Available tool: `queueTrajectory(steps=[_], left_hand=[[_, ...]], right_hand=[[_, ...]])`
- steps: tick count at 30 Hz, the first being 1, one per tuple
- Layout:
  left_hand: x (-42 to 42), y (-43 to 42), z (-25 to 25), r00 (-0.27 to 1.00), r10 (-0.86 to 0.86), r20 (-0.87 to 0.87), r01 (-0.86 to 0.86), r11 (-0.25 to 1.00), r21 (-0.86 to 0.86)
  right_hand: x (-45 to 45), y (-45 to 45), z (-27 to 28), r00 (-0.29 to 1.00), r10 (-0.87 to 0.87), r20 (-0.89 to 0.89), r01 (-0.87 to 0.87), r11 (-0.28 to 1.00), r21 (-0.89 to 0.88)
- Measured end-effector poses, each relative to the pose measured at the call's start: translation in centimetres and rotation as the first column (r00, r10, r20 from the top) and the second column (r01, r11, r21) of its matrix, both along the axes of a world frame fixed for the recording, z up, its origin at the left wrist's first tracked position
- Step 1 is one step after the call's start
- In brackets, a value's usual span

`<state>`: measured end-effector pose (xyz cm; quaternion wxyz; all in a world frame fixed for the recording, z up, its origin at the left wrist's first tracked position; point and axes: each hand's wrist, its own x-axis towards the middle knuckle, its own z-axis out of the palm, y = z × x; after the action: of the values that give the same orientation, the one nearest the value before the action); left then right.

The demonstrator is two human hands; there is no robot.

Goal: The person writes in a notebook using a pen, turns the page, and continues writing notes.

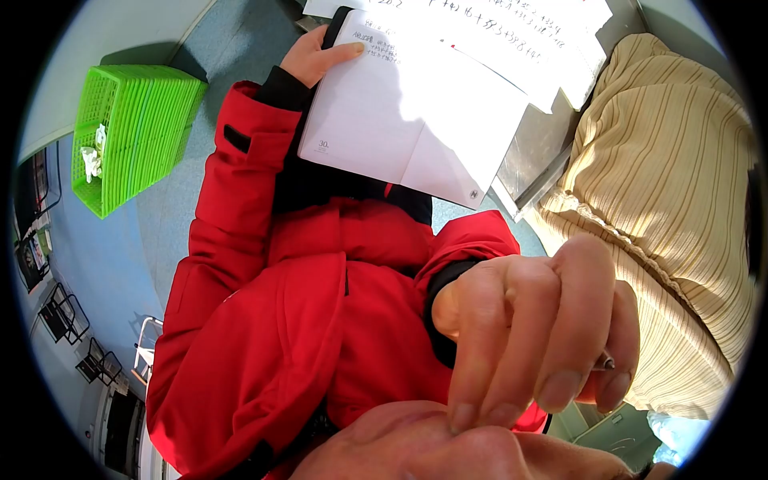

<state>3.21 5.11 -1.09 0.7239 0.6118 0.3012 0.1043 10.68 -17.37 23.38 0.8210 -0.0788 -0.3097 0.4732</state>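
Observation:
An open notebook (368, 120) lies over my lap, with a few handwritten lines at the top of its left page and bright sunlight across much of the right one. At its left edge my left hand (316, 58) grips it, thumb on the page and fingers underneath. My right hand (544, 328) is raised close to the camera, its fingers curled and fingertips at my face. A pen (607, 363) sticks out between those fingers; only its pointed metal tip shows, and the rest is hidden by the hand.
Handwritten sheets of paper (512, 36) lie beyond the notebook, on a metal-edged surface (548, 152). A bulky striped cloth (656, 152) is at the right. Nested green baskets (152, 128) with crumpled white tissue (94, 156) stand at the left, and black chairs (60, 312) lie further off.

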Motion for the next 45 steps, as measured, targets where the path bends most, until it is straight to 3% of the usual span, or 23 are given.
queueTrajectory(steps=[17,19,21,22,23,25,27,28,29,31,33,34,35,37,42,45], left_hand=[[0.0,-0.2,-0.4,0.998,0.045,0.052,-0.045,0.999,-0.001],[0.0,-0.1,-0.5,0.996,0.058,0.074,-0.062,0.996,0.057],[-0.6,1.2,-0.8,0.999,-0.011,-0.033,0.018,0.979,0.202],[-0.9,1.9,-0.8,0.995,-0.041,-0.09,0.064,0.961,0.267],[-1.1,2.7,-0.3,0.99,0.006,-0.143,0.059,0.893,0.447],[-1.0,4.8,2.2,0.968,0.124,-0.22,0.085,0.661,0.745],[1.0,6.4,4.9,0.991,0.112,0.067,-0.114,0.494,0.862],[3.0,6.6,7.2,0.996,0.065,0.058,-0.081,0.442,0.893],[5.3,5.9,8.8,0.999,0.017,0.044,-0.047,0.392,0.919],[9.7,6.8,8.0,0.979,-0.175,0.104,-0.067,0.205,0.976],[12.5,8.3,4.5,0.964,-0.257,-0.075,0.121,0.168,0.978],[13.5,8.9,1.3,0.957,-0.199,-0.21,0.208,-0.031,0.978],[14.0,9.6,-2.0,0.961,-0.204,-0.19,0.171,-0.105,0.98],[13.2,8.0,0.0,0.939,-0.144,-0.313,0.291,-0.157,0.944],[13.2,6.2,0.8,0.977,-0.073,-0.201,0.189,-0.145,0.971],[13.6,5.6,0.8,0.974,0.012,-0.227,0.227,-0.121,0.966]], right_hand=[[-0.1,0.2,-0.4,0.999,-0.025,-0.038,0.025,1.0,0.002],[0.1,0.7,-1.4,0.983,-0.176,0.047,0.178,0.983,-0.035],[1.5,1.6,-5.6,0.878,-0.409,0.249,0.438,0.896,-0.071],[2.8,1.8,-7.8,0.8,-0.427,0.421,0.519,0.845,-0.129],[4.2,2.0,-10.0,0.699,-0.413,0.584,0.6,0.783,-0.165],[6.0,0.8,-13.9,0.347,-0.086,0.934,0.724,0.657,-0.209],[6.2,0.7,-14.9,0.133,0.004,0.991,0.709,0.698,-0.098],[6.5,1.2,-15.7,-0.087,-0.098,0.991,0.626,0.769,0.131],[6.1,2.3,-15.3,-0.153,-0.162,0.975,0.562,0.797,0.221],[5.3,3.8,-15.6,-0.226,-0.169,0.959,0.524,0.809,0.266],[4.6,4.8,-16.2,-0.253,-0.158,0.954,0.536,0.798,0.275],[4.5,5.3,-16.5,-0.27,-0.152,0.951,0.543,0.792,0.281],[4.3,5.7,-16.6,-0.262,-0.146,0.954,0.549,0.79,0.272],[4.0,6.1,-16.5,-0.251,-0.129,0.959,0.57,0.781,0.254],[4.5,6.7,-17.2,-0.239,-0.157,0.958,0.593,0.758,0.272],[4.6,6.3,-17.1,-0.222,-0.189,0.956,0.603,0.744,0.287]])
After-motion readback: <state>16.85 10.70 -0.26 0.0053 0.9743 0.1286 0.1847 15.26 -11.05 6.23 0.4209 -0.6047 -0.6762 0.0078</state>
